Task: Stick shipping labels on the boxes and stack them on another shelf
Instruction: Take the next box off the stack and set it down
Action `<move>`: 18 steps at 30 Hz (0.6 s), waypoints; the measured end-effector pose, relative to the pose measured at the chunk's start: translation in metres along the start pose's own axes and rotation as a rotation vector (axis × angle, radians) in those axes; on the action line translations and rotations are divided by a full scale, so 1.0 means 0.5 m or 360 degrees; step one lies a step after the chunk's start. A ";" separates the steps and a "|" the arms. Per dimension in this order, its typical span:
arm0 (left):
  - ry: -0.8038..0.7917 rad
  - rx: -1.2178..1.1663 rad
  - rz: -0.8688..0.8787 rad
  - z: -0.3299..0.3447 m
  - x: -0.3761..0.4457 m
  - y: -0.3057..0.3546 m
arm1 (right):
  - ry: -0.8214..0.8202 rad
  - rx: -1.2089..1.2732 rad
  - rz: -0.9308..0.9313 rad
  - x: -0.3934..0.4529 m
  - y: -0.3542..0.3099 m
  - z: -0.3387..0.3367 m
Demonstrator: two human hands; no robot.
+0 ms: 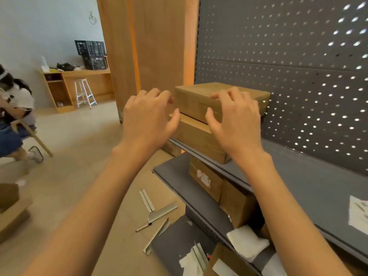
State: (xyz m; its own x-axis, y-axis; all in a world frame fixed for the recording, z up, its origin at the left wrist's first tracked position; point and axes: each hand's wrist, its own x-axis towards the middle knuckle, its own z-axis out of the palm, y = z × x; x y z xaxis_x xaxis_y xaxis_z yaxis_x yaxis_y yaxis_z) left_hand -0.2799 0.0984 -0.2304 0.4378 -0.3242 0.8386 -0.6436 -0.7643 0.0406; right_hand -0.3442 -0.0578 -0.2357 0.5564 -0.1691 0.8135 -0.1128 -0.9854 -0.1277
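Both hands are up near the middle of the frame. The left hand has bent, spread fingers and holds nothing; it sits just beside the top box. The right hand rests its fingertips on that box's top, loose, not gripping. It hides part of the box front. The top box sits on a lower box, on the gray shelf. Lower right, more boxes sit under the shelf, half hidden; one has a blurry label. A white paper is cut off at the right edge.
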 end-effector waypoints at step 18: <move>-0.0015 -0.0384 0.0197 0.259 0.187 -0.159 | 0.0108 -0.0313 0.0149 0.147 -0.012 0.219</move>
State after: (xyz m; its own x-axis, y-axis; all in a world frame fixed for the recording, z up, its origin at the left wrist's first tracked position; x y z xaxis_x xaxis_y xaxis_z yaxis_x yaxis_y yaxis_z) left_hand -0.1068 0.0567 -0.2255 0.3515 -0.4127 0.8403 -0.8232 -0.5638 0.0675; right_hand -0.2128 -0.0667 -0.2374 0.4803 -0.2514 0.8403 -0.3235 -0.9413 -0.0967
